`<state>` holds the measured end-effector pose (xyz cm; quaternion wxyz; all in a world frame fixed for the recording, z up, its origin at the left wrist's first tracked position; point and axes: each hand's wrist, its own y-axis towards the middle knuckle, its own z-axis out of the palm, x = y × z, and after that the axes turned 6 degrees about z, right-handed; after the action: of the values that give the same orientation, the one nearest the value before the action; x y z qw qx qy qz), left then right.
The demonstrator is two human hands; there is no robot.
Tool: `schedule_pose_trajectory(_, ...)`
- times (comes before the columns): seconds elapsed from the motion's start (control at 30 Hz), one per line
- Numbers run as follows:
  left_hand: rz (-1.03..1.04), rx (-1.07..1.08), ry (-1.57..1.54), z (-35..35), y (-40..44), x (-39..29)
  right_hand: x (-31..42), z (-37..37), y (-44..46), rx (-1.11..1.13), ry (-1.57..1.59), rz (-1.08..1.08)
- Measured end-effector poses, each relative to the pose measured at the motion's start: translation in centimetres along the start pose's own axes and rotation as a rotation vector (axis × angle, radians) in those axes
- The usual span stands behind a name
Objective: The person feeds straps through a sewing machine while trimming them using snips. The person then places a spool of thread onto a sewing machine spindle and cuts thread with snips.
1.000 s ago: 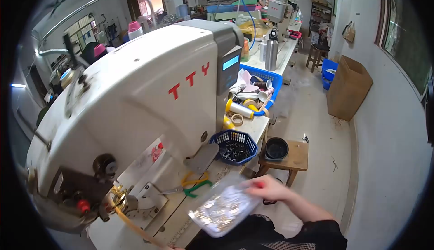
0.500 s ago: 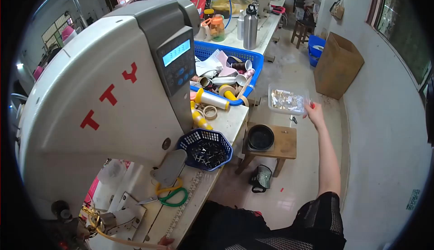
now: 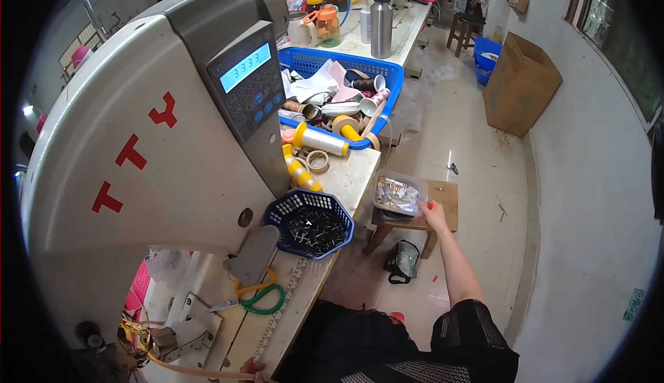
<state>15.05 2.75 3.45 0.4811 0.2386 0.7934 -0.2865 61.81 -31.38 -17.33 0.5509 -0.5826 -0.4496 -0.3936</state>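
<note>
My right hand [image 3: 433,215] grips the near right edge of a clear plastic box [image 3: 400,192] filled with small gold and silver metal pieces. The box is over the black bowl on the wooden stool [image 3: 441,196] and hides most of it; whether they touch I cannot tell. At the bottom edge, my left hand [image 3: 253,369] has its fingers closed at a tan strip [image 3: 200,372], which runs to the metal parts of the white machine [image 3: 159,154]. Scissors [image 3: 263,298] with yellow and green handles lie on the table near it.
On the table [image 3: 346,182] stand a dark blue basket [image 3: 311,248] of small black pieces, a large blue basket [image 3: 398,82] of thread spools and a steel bottle [image 3: 381,26]. A cardboard box [image 3: 519,85] is by the right wall. Below the stool sits a dark bag [image 3: 402,260].
The clear box in my right hand went from above the table out to the right, then back left and down over the stool. My left hand stays near the table's front edge.
</note>
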Motion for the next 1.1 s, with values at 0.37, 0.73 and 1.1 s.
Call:
schedule_pose_trajectory(0.37, 0.167, -0.023, 0.014, 0.9, -0.7, -0.2, 0.9, 1.7, -2.0, -0.676, -0.584, -0.027)
schedule_pose_trajectory(0.73, 0.376, -0.15, -0.261, 2.0, -6.1, -4.1, 16.2, 13.2, -22.3, 0.512, 0.204, -0.262)
schedule_pose_trajectory(1.1, 0.325, 0.037, -0.386, 0.9, -7.8, -3.0, 17.9, 19.4, -29.7, 0.865, -0.024, -0.303)
